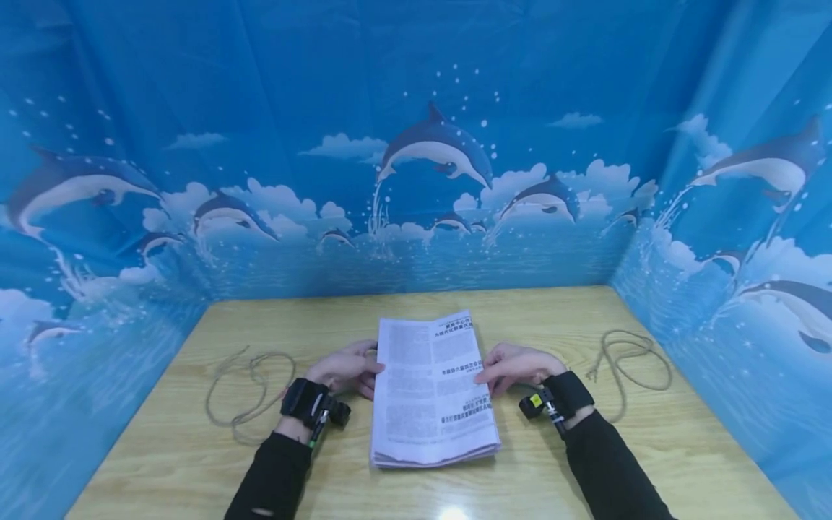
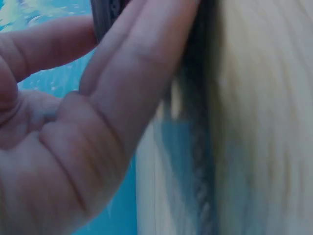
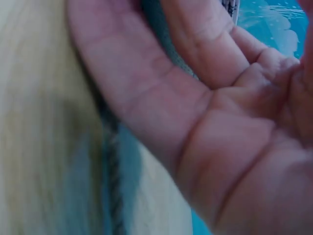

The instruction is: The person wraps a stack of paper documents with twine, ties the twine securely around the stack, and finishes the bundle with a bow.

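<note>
Pinching: both hands [image 1: 347, 367] [image 1: 516, 367] | rectangular newspaper stack [image 1: 429, 393] | thin, looped cords [image 1: 265, 390] [image 1: 619, 379]

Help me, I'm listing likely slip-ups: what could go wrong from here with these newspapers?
The newspaper stack looks uneven at its near edge, so sheets might slide apart. The left hand and right hand grip its sides, so the near end may sag if lifted. The loose rope near the left wrist strap might snag.
</note>
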Action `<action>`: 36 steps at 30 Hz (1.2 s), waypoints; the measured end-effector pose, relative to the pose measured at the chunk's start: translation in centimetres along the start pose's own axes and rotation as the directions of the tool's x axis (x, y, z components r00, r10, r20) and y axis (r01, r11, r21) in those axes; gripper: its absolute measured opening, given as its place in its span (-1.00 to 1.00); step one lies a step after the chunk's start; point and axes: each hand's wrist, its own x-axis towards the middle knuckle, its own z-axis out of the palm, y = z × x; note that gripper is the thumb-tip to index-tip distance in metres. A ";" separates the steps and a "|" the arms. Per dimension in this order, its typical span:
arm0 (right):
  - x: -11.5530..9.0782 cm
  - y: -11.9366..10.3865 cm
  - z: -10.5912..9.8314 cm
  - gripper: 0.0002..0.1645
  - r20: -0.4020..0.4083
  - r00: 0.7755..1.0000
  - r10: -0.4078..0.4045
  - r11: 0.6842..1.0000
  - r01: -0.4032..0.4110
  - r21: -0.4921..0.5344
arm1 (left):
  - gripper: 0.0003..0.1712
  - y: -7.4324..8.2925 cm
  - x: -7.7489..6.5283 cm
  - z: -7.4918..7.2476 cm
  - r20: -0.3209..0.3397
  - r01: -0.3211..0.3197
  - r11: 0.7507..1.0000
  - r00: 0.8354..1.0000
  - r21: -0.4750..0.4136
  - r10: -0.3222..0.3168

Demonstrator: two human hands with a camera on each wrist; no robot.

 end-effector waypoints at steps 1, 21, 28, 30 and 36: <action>0.0 0.0 0.1 -0.67 0.000 1.000 0.003 1.000 -0.003 -0.002 | -0.25 0.0 0.0 0.1 -0.001 0.005 1.000 1.000 0.000 -0.005; 1.2 0.5 -0.2 -0.63 -0.118 0.991 -0.057 0.997 0.050 -0.056 | -0.28 0.0 0.9 0.2 -0.201 -0.012 0.992 0.979 0.122 0.037; 0.9 0.7 -0.7 -0.73 -0.309 0.949 -0.066 0.975 -0.004 -0.220 | -0.32 -0.4 0.4 -0.8 -0.126 -0.053 0.985 0.989 0.164 0.074; 0.8 0.7 -0.8 -0.82 -0.348 0.931 -0.112 0.945 -0.009 -0.327 | -0.37 -0.5 -0.1 -1.3 -0.112 -0.067 0.979 0.990 0.192 0.090; 0.7 0.3 -0.5 -0.88 -0.284 0.921 -0.267 0.778 0.032 -0.628 | -0.60 -0.7 -1.0 -2.0 -0.089 -0.122 0.908 0.981 0.401 0.171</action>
